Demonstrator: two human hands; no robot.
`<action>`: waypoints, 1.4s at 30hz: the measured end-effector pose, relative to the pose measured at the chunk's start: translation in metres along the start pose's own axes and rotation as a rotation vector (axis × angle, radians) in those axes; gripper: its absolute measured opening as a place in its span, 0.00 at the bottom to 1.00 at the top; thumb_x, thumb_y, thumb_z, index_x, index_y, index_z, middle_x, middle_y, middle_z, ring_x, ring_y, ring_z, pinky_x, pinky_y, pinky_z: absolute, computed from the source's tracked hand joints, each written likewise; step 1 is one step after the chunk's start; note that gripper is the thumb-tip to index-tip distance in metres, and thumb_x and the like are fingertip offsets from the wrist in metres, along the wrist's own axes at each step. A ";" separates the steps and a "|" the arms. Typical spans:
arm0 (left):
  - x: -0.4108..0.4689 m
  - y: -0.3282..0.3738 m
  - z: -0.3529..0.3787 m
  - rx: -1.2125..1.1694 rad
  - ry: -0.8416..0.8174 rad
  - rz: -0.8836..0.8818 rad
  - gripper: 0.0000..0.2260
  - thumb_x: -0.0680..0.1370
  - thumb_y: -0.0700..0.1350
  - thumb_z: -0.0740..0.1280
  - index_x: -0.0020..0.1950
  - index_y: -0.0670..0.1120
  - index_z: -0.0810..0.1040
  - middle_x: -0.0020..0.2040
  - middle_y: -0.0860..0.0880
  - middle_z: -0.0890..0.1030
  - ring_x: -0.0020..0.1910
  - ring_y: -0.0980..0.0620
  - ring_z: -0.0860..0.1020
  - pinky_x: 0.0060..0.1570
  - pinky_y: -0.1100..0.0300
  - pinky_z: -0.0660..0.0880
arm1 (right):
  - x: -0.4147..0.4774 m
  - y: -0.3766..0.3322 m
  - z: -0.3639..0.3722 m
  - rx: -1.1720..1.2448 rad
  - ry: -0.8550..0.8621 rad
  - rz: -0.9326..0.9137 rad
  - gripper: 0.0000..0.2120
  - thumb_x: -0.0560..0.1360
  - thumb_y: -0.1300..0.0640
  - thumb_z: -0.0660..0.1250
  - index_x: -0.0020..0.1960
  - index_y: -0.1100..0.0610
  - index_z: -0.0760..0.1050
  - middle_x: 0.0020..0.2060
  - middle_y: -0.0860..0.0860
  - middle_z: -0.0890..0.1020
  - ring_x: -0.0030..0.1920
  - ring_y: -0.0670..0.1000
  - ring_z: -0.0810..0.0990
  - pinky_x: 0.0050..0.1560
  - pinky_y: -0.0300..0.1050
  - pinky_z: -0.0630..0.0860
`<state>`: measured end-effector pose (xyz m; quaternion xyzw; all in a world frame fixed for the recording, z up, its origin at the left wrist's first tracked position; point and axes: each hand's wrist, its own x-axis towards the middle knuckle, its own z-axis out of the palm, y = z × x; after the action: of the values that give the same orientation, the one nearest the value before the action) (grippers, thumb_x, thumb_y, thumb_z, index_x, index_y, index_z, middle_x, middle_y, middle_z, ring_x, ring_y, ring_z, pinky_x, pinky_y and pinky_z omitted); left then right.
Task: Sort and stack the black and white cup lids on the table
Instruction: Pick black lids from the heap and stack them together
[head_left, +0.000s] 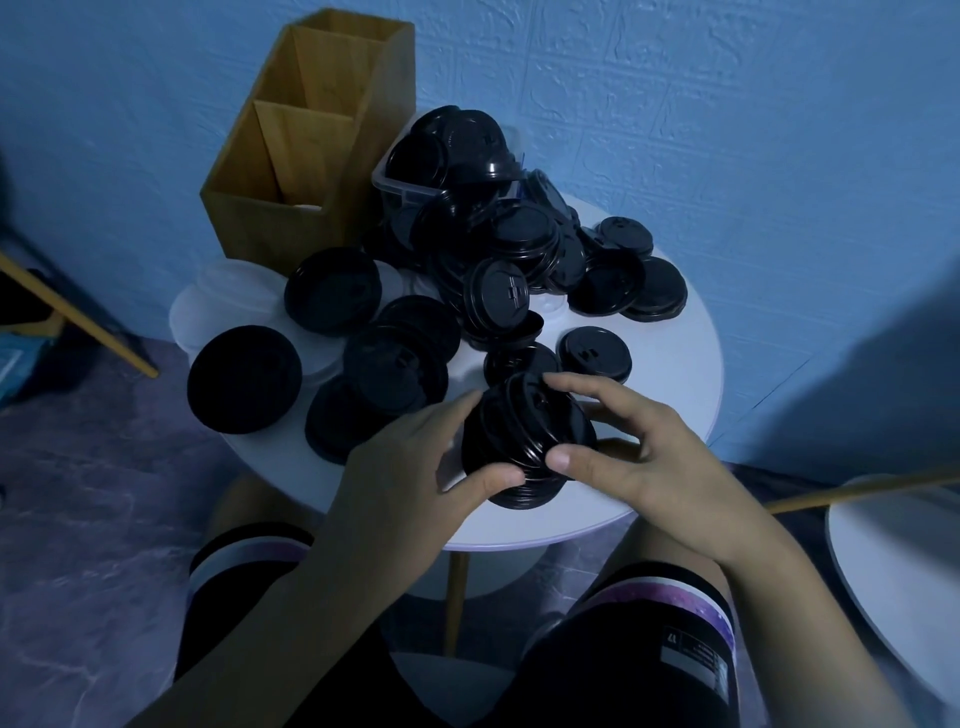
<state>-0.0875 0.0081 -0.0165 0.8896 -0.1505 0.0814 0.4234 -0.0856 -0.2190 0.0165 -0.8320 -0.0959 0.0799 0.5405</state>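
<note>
Between left grip (410, 467) and right grip (644, 457), both clamped on its sides, the tilted black stack (524, 441) is at the near edge of the surface (680, 364); press evenly so rims nest, then stand it flat.

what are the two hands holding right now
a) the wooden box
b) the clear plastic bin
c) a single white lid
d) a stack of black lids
D: the left hand and the right hand grip a stack of black lids from either side, over the near edge of the white table.
</note>
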 end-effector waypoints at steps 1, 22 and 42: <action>0.000 0.002 -0.001 -0.029 -0.022 -0.008 0.27 0.70 0.68 0.65 0.67 0.73 0.63 0.56 0.80 0.73 0.53 0.79 0.71 0.52 0.81 0.65 | -0.001 -0.001 0.000 0.022 0.003 0.003 0.28 0.69 0.47 0.74 0.68 0.43 0.76 0.60 0.42 0.83 0.65 0.41 0.79 0.63 0.39 0.76; -0.005 -0.011 0.017 -0.187 -0.072 -0.068 0.33 0.63 0.65 0.76 0.67 0.68 0.73 0.58 0.70 0.80 0.61 0.70 0.75 0.60 0.68 0.71 | 0.003 -0.017 0.012 -0.511 0.005 -0.066 0.31 0.71 0.39 0.74 0.73 0.38 0.71 0.69 0.29 0.69 0.70 0.33 0.67 0.67 0.26 0.61; -0.004 -0.015 0.021 -0.116 -0.056 -0.034 0.44 0.63 0.72 0.71 0.72 0.81 0.49 0.60 0.83 0.67 0.64 0.83 0.63 0.59 0.83 0.59 | 0.004 -0.014 0.012 -0.531 0.006 -0.066 0.35 0.69 0.35 0.73 0.74 0.38 0.69 0.70 0.29 0.69 0.70 0.33 0.67 0.64 0.21 0.58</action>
<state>-0.0860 0.0017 -0.0422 0.8679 -0.1516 0.0404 0.4713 -0.0858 -0.2017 0.0242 -0.9413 -0.1388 0.0321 0.3059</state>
